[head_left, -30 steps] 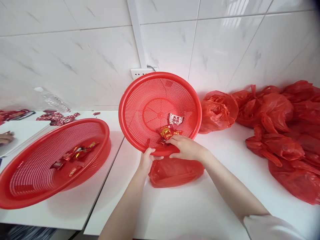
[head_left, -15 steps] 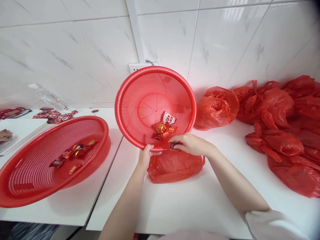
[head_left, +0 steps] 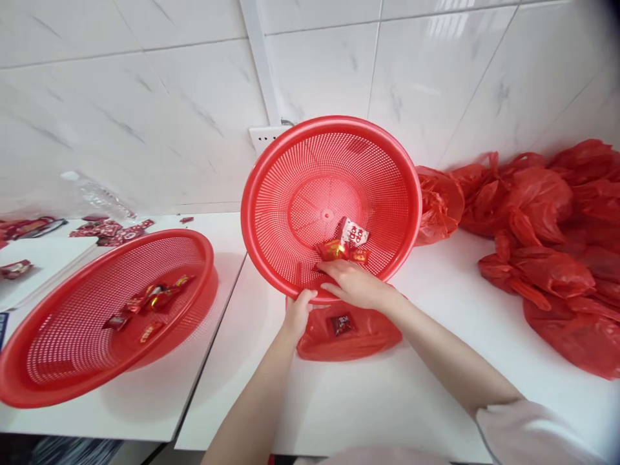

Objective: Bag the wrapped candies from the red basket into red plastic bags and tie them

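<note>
My left hand (head_left: 300,314) grips the near rim of a red plastic colander (head_left: 251,239), which is tilted toward me. Inside its lower side lie several wrapped candies: a white one with red print (head_left: 355,232) and red-and-gold ones (head_left: 333,249). My right hand (head_left: 352,282) reaches over the rim, fingers stretched out and touching the candies; it does not appear to hold any. Below the rim, a red plastic bag (head_left: 372,332) lies on the table with a dark wrapped candy (head_left: 342,324) on it or in it; I cannot tell which.
A second red colander (head_left: 159,242) with several candies stands tilted at left. Behind it are a clear plastic bottle (head_left: 104,197) and red wrappers (head_left: 113,230). Several red plastic bags (head_left: 537,194) are heaped at right. A tiled wall with a socket (head_left: 265,137) bounds the back.
The dark candy has left my right hand and lies at the red bag. That hand has moved into the colander. The colander has shifted right and looks larger.
</note>
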The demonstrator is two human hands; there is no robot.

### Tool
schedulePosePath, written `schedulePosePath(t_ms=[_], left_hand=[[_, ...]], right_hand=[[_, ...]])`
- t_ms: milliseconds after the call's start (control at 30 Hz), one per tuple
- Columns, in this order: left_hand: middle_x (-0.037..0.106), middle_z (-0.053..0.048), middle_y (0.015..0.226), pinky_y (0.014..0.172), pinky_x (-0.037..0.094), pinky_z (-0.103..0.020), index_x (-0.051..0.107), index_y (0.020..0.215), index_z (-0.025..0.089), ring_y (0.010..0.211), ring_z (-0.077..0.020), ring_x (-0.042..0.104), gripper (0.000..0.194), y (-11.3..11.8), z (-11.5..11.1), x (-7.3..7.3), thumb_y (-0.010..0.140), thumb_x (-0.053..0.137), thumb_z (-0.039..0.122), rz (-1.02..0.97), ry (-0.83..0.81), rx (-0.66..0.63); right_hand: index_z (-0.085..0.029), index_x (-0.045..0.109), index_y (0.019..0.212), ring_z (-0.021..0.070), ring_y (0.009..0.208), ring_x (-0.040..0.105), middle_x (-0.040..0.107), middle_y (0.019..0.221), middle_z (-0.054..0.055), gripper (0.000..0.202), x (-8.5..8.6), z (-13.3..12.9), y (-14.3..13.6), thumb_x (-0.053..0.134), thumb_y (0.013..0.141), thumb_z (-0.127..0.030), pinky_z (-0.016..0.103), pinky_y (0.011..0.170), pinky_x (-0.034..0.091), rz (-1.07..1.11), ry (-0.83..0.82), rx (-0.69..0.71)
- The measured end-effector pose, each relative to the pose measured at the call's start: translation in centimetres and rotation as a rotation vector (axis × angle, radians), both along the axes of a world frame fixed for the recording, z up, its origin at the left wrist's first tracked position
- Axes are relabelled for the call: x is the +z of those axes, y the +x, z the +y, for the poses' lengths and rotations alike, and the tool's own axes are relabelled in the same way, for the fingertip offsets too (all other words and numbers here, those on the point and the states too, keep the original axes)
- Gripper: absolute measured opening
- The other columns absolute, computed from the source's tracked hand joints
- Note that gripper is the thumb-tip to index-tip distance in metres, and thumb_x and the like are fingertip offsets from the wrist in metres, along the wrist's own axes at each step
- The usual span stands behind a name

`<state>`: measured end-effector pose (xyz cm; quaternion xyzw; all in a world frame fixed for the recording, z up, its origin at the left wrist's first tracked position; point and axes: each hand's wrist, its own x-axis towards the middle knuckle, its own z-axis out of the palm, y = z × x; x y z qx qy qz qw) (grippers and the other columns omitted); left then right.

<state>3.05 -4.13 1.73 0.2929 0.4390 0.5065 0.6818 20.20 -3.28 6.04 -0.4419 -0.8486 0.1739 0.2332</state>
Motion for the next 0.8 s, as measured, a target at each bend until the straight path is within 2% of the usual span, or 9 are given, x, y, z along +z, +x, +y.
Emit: schedulePosePath(t_ms=[133, 267, 400, 533, 667, 800], left_hand=[[0.073, -0.006, 0.086, 0.074, 0.058, -0.039, 0.062, 0.099, 0.012, 0.089, -0.0295, 0.070, 0.042, 0.0, 0.1, 0.1, 0.059, 0.065, 0.019, -0.037, -0.014, -0.030], [0.073, -0.007, 0.091, 0.078, 0.058, -0.040, 0.061, 0.102, 0.013, 0.094, -0.0297, 0.069, 0.043, -0.3, 0.5, 0.2, 0.060, 0.063, 0.020, -0.075, -0.007, -0.034], [0.074, -0.008, 0.087, 0.078, 0.057, -0.042, 0.060, 0.101, 0.012, 0.092, -0.0307, 0.070, 0.043, -0.6, 0.8, 0.3, 0.060, 0.063, 0.022, -0.048, -0.001, 0.001], [0.074, -0.010, 0.086, 0.078, 0.057, -0.043, 0.061, 0.097, 0.010, 0.089, -0.0321, 0.070, 0.041, -1.3, 1.4, 0.3, 0.058, 0.062, 0.024, -0.025, -0.003, 0.034], [0.074, -0.011, 0.086, 0.076, 0.057, -0.041, 0.063, 0.095, 0.011, 0.088, -0.0319, 0.070, 0.038, -1.8, 1.7, 0.4, 0.059, 0.061, 0.025, -0.008, 0.022, 0.065], [0.073, -0.010, 0.084, 0.073, 0.057, -0.040, 0.063, 0.096, 0.011, 0.087, -0.0315, 0.071, 0.040, -2.0, 1.8, 0.3, 0.059, 0.062, 0.025, -0.001, 0.023, 0.067]], right_hand=[[-0.015, 0.052, 0.133, 0.0253, 0.115, 0.059, 0.062, 0.124, 0.015, 0.041, -0.5, 0.3, 0.2, 0.052, 0.093, -0.026, 0.043, 0.099, 0.046, 0.024, -0.030, 0.059], [-0.016, 0.056, 0.129, 0.0227, 0.111, 0.061, 0.064, 0.122, 0.013, 0.038, -0.4, 0.5, 0.4, 0.049, 0.091, -0.014, 0.040, 0.098, 0.047, 0.076, -0.040, 0.024], [-0.018, 0.057, 0.127, 0.0197, 0.103, 0.066, 0.068, 0.118, 0.009, 0.036, 1.0, 0.1, 1.1, 0.046, 0.092, -0.013, 0.037, 0.093, 0.050, 0.168, -0.079, 0.031], [-0.019, 0.062, 0.110, 0.0154, 0.092, 0.067, 0.071, 0.103, 0.004, 0.023, 2.8, -0.6, 2.6, 0.053, 0.089, -0.015, 0.030, 0.083, 0.051, 0.257, -0.247, 0.155], [-0.018, 0.065, 0.097, 0.0151, 0.080, 0.065, 0.072, 0.094, 0.003, 0.015, 3.1, -1.0, 2.9, 0.059, 0.083, -0.014, 0.027, 0.072, 0.049, 0.105, -0.359, 0.207], [-0.017, 0.066, 0.090, 0.0154, 0.075, 0.063, 0.071, 0.087, 0.004, 0.010, 2.4, -0.9, 2.1, 0.059, 0.083, -0.013, 0.027, 0.067, 0.047, 0.020, -0.310, 0.152]])
